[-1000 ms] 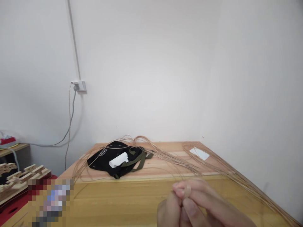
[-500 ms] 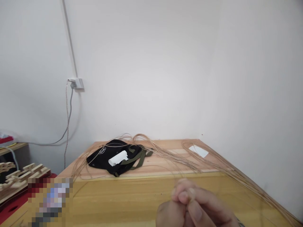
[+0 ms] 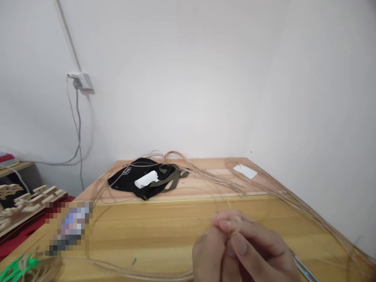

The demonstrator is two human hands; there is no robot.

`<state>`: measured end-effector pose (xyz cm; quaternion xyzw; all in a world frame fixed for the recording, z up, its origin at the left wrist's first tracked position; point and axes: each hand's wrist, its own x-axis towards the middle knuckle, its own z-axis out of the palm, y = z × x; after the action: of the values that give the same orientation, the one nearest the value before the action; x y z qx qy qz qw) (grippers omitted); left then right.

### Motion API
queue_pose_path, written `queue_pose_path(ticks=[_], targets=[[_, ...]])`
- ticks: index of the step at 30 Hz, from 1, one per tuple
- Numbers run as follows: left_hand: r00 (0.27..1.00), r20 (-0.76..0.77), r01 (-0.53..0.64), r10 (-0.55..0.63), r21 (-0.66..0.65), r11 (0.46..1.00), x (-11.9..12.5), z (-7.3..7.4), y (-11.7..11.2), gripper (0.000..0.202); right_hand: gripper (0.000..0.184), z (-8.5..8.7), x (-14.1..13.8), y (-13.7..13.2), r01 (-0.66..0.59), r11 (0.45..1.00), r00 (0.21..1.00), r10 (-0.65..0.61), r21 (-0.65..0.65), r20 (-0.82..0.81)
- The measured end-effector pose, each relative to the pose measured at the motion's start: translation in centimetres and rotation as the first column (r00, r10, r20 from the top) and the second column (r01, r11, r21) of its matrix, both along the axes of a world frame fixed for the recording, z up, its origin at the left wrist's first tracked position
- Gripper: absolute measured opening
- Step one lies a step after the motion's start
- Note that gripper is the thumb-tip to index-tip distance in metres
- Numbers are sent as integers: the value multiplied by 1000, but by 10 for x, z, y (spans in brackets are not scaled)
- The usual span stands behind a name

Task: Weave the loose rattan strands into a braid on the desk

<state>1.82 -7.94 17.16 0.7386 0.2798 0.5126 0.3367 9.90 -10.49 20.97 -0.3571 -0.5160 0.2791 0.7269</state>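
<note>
My left hand and my right hand are held together low in the view, right of centre, above the yellowish wooden table. Fingers and thumbs of both hands are pinched closed against each other at the tips. A thin cane strand pokes up just above the fingertips; most of what they grip is hidden. Longer cane strands curve across the table toward my left hand. Beside my right hand lies a narrow blue-grey metal tool, partly covered.
A black apron-like cloth with straps and a white paper roll lies at the back. Long cane bundles run along the right edge, by a white paper. Left are wooden lattice pieces and a green tangle.
The view has tilted down, bringing the green tangle, the nearer cane strands and the metal tool into sight. My hands stay pinched together in nearly the same place.
</note>
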Motion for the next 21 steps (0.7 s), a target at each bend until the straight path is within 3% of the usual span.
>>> queue_pose_path(ticks=[14,21], targets=[[997,-60,40,-44,-74,996,2,-10,6,38,13,-3,5,4,12,996,999,-16,-91,-44],[993,-64,95,-98,-49,994,0,-4,11,27,19,3,19,7,-224,965,974,220,-139,-43]])
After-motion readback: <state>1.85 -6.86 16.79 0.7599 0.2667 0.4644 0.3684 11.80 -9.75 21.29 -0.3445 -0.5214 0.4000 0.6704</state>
